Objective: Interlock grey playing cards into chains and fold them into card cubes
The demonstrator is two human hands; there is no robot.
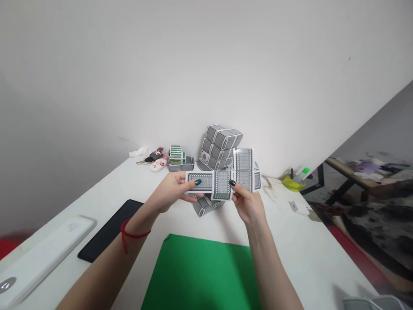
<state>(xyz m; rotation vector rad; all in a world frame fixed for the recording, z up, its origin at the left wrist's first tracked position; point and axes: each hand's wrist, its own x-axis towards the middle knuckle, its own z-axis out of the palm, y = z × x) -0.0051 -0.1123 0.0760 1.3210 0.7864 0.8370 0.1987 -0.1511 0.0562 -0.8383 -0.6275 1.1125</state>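
Note:
My left hand (176, 189) pinches the left end of a strip of joined playing cards (222, 185), thumb on the patterned grey back. At its right part, my right hand (250, 204) grips the same piece, with the thumb near the middle and the fingers behind. The cards are set crosswise and upright, held up above the table. Just behind stands a leaning stack of cubes folded from playing cards (219, 142). More folded card blocks (204, 206) show below the strip, partly hidden by it and my left fingers.
A green sheet (206, 271) lies in front on the white table. Left are a black flat tablet (111, 230) and a long white device (48, 258). Farther back are green-white small boxes (176, 155) and keychains (158, 161); right, a yellow bowl (293, 184) and white adapter (299, 208). A wall rises behind.

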